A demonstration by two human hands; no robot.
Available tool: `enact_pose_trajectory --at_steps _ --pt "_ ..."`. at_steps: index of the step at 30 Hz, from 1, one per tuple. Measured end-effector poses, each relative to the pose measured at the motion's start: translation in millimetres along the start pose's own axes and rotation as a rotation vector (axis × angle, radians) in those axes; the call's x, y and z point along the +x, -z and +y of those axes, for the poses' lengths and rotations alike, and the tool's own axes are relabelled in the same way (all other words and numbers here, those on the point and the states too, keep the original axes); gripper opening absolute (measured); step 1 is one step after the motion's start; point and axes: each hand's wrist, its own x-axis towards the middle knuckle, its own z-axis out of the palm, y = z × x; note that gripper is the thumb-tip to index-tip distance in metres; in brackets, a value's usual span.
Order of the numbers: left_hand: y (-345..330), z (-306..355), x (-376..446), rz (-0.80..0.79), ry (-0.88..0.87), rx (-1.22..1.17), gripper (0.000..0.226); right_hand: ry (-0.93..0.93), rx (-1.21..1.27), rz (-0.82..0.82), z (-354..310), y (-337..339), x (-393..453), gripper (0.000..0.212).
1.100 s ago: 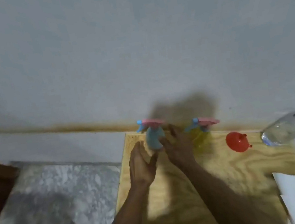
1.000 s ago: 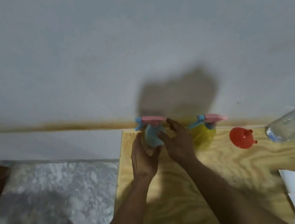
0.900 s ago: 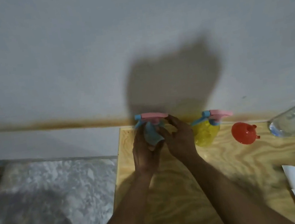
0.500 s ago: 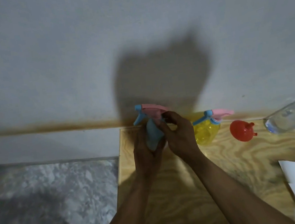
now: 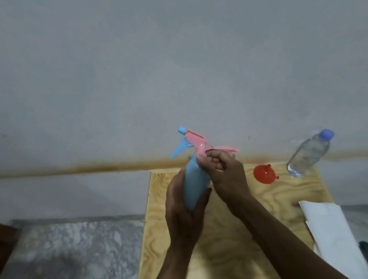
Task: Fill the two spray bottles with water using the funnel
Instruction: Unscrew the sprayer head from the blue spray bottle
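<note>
Head view shows the blue spray bottle (image 5: 194, 185) lifted clear of the wooden bench (image 5: 228, 246), tilted so its long axis runs from the base, low and near the person, up and away to the pink trigger head (image 5: 196, 143) by the wall. The left hand (image 5: 184, 212) wraps the lower body from the left and beneath, its fingers (image 5: 204, 198) curled round the blue plastic. The right hand (image 5: 226, 176) sits at the neck, directly right of the bottle, pinching just under the trigger head; exactly what its fingertips close on is hidden by the knuckles. So the collar lies between the right hand's fingers, and the axis to twist about is the bottle's own tilted length. My judgement is that the head is being unscrewed, the left hand bracing while the right turns.

The red funnel (image 5: 264, 174) lies on the bench just right of the right hand, and the clear water bottle (image 5: 308, 153) stands beyond it, near the wall. The second spray bottle is almost wholly hidden behind the right hand. A white sheet (image 5: 331, 237) overhangs the bench's right edge.
</note>
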Motion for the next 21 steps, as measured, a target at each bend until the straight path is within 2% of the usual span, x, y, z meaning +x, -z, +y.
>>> enact_pose_trajectory --at_steps 3,7,11,16,21 --pt "-2.2 41.7 -24.4 0.001 -0.057 0.003 0.063 0.018 0.058 -0.049 -16.2 26.5 -19.5 0.022" --pt "-0.3 76.4 -50.2 -0.022 0.057 -0.022 0.064 -0.011 0.036 -0.162 -25.1 55.1 -38.4 0.024" --pt "7.3 90.4 -74.4 -0.008 0.092 -0.064 0.064 -0.015 0.026 -0.233 -27.9 68.3 -59.2 0.022" --pt "17.0 97.5 -85.2 -0.001 0.213 -0.223 0.063 -0.038 0.107 -0.273 -36.2 66.7 -75.2 0.009" --pt "33.2 99.7 -72.4 -0.036 0.236 -0.336 0.058 -0.072 0.159 -0.198 -46.2 41.4 -82.2 0.018"
